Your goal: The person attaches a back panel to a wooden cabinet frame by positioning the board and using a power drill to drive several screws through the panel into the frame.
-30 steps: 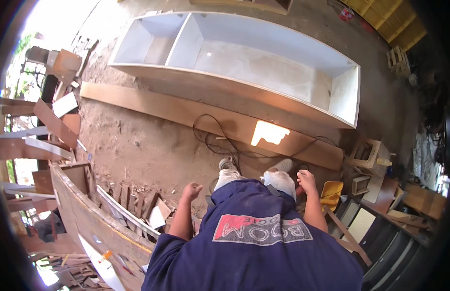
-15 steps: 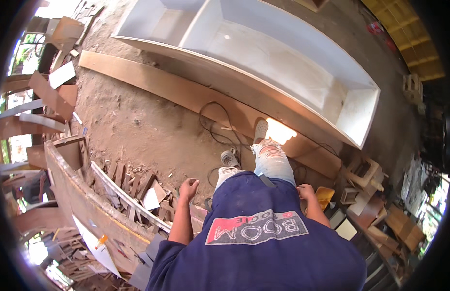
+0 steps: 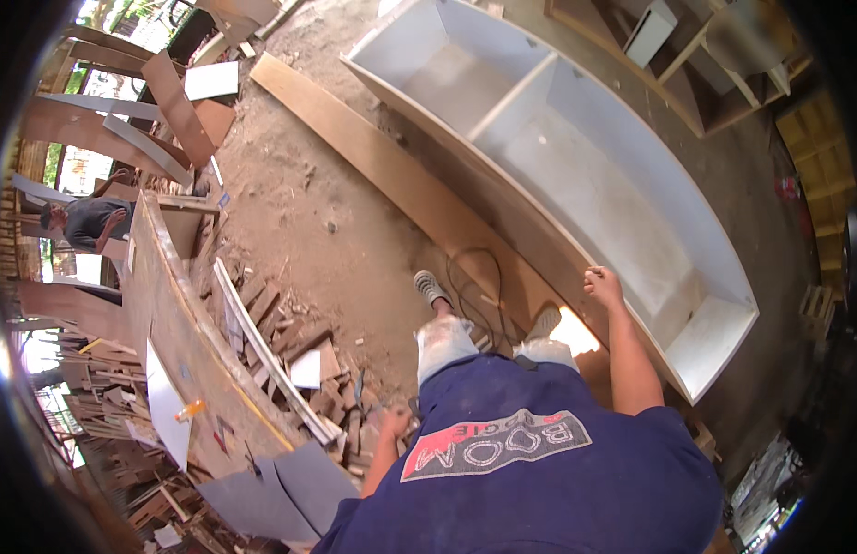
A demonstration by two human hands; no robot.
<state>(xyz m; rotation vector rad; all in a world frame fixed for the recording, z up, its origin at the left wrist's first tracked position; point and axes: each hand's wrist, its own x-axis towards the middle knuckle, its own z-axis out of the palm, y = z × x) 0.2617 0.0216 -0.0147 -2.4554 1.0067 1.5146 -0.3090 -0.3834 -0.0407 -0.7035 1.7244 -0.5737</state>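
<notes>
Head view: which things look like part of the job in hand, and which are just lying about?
Probably in the job:
- white-lined cabinet
- right hand, at its near edge; contact unclear

Apparently lying about:
- wood scraps
- small orange object

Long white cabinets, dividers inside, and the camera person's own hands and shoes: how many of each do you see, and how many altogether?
Long white cabinet: 1
Divider: 1
Hands: 2
Shoes: 2
Total: 6
</notes>
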